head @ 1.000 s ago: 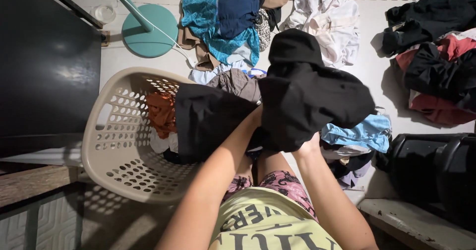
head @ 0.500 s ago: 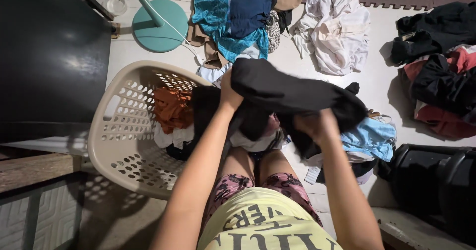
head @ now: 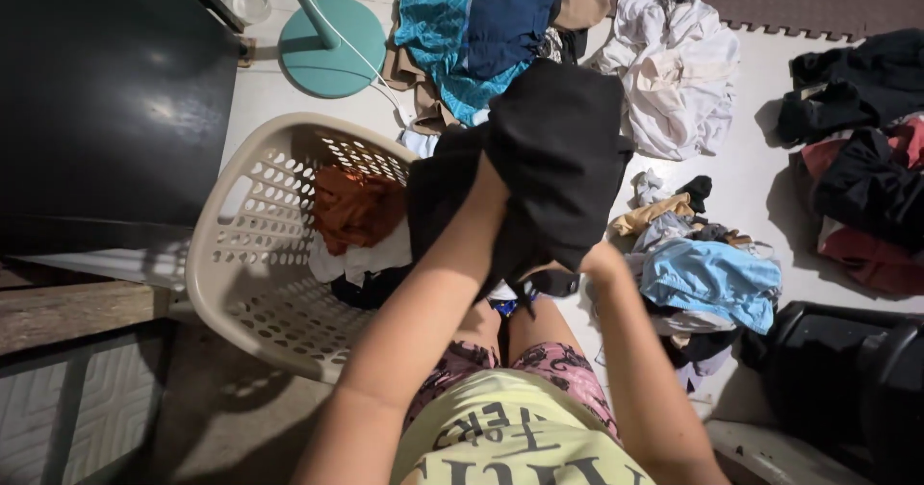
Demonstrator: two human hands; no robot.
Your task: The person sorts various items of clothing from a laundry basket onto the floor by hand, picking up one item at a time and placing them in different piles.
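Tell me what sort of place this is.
Probably a room in a home, used for sorting laundry: a perforated beige laundry basket holding clothes, heaps of clothing spread over the floor, and a teal fan stand.

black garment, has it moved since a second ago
Yes. The black garment was spread wide beside the laundry basket; now it is bunched narrower and higher.

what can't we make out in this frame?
Head view only:
- Left hand and right hand: fingers buried in the black garment, grip unclear.
- Garment type: bunched, cannot tell.
- Laundry basket contents: under the rust-coloured cloth, hidden.
- Dark piles: cut off at the right edge.
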